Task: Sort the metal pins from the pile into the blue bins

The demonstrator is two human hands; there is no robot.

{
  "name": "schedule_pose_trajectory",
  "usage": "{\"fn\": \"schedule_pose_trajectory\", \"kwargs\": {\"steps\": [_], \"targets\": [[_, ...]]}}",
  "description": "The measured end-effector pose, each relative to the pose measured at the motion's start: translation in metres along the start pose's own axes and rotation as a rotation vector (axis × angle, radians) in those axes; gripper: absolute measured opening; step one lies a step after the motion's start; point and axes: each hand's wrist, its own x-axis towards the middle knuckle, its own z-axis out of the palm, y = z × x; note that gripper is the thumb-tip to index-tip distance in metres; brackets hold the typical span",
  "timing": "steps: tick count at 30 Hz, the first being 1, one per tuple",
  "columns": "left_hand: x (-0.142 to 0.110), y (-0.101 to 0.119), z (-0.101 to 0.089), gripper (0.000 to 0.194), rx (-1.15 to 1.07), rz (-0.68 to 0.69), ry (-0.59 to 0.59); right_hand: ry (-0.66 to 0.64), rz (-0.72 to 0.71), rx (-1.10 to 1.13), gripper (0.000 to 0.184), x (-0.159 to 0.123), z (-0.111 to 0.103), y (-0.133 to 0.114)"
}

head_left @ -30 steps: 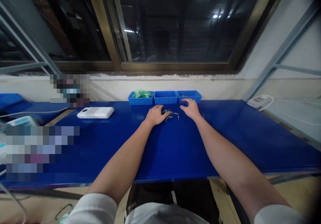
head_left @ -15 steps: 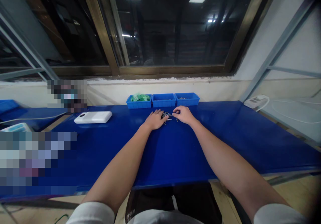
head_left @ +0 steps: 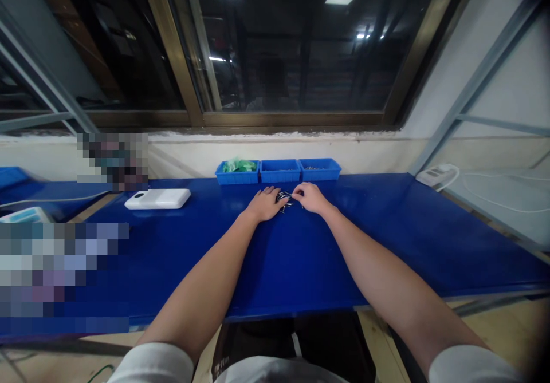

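Note:
Between my hands lies a small pile of thin, shiny metal pieces (head_left: 285, 196), like screws or pins; they are too small to name surely. My left hand (head_left: 264, 204) rests flat on the table with its fingers stretched out, its thumb touching the pile's left side. At the pile's right edge is my right hand (head_left: 312, 197), its thumb and fingertips closed together. What these fingers hold, if anything, is too small to make out.
Three blue bins stand along the wall: the left bin (head_left: 238, 178) holds green plastic, the middle bin (head_left: 281, 176) and right bin (head_left: 320, 175) small metal pieces. A white power bank (head_left: 158, 198) lies left on the blue table (head_left: 296, 268). A power strip (head_left: 437, 175) sits right.
My right hand has shifted slightly left, closer to the pile, with its fingertips lower over the pieces. My left hand has stayed in place.

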Motion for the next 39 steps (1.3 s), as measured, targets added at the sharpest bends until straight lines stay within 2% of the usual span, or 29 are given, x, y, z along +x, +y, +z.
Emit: {"fn": "schedule_pose_trajectory", "kwargs": {"steps": [5, 8, 10, 16, 22, 26, 32, 39], "targets": [[0.0, 0.004, -0.007, 0.044, -0.039, 0.116, 0.196, 0.001, -0.005, 0.105, 0.018, 0.0, 0.0, -0.005], [0.001, 0.006, -0.011, 0.025, -0.057, 0.182, 0.232, -0.022, -0.034, 0.158, 0.018, -0.001, -0.001, -0.009], [0.001, 0.007, -0.014, 0.021, -0.059, 0.194, 0.24, -0.021, -0.042, 0.198, 0.018, -0.001, 0.0, -0.011], [0.001, 0.01, -0.017, 0.019, -0.049, 0.126, 0.265, 0.01, 0.01, 0.359, 0.017, -0.003, 0.0, -0.013], [0.001, 0.008, -0.014, 0.015, -0.094, 0.169, 0.298, 0.031, 0.004, 0.303, 0.017, -0.003, -0.004, -0.014], [0.001, 0.008, -0.015, 0.016, -0.08, 0.139, 0.296, 0.031, -0.014, 0.304, 0.022, -0.002, -0.003, -0.014], [-0.001, 0.01, -0.017, 0.022, -0.062, 0.116, 0.326, 0.108, 0.014, 0.555, 0.022, 0.001, 0.002, -0.012], [0.0, 0.01, -0.015, 0.022, -0.105, 0.119, 0.342, 0.146, 0.055, 0.702, 0.027, 0.002, -0.001, -0.011]]}}
